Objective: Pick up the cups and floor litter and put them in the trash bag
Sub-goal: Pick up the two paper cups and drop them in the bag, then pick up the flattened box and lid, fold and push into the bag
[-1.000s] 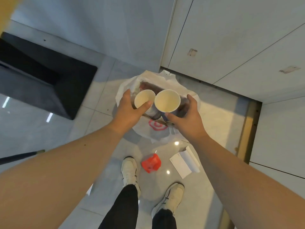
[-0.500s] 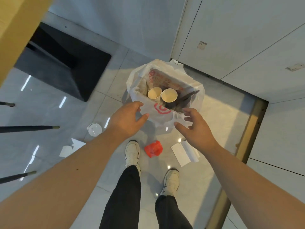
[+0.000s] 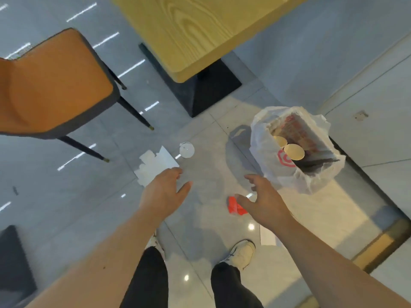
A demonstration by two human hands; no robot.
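Note:
A white trash bag (image 3: 270, 165) with a red logo stands open on the floor at the right. Two paper cups (image 3: 293, 151) sit upright inside it. On the tiles lie a torn white paper sheet (image 3: 155, 164), a clear round lid (image 3: 186, 149), a crumpled red wrapper (image 3: 234, 206) and a white paper (image 3: 266, 236) partly hidden by my right forearm. My left hand (image 3: 163, 192) hovers open just below the torn sheet. My right hand (image 3: 262, 202) is open, over the red wrapper's right side and left of the bag. Both hold nothing.
An orange chair (image 3: 55, 85) with dark legs stands at the left. A yellow wooden table (image 3: 200, 30) on a black base (image 3: 206, 94) is at the top. White cabinet panels (image 3: 378, 96) rise behind the bag. My shoes (image 3: 242, 254) are near the bottom.
Both hands let go of the cups, which now sit in the bag, and drew back toward me. My view swung left, bringing the chair, table and floor litter into sight.

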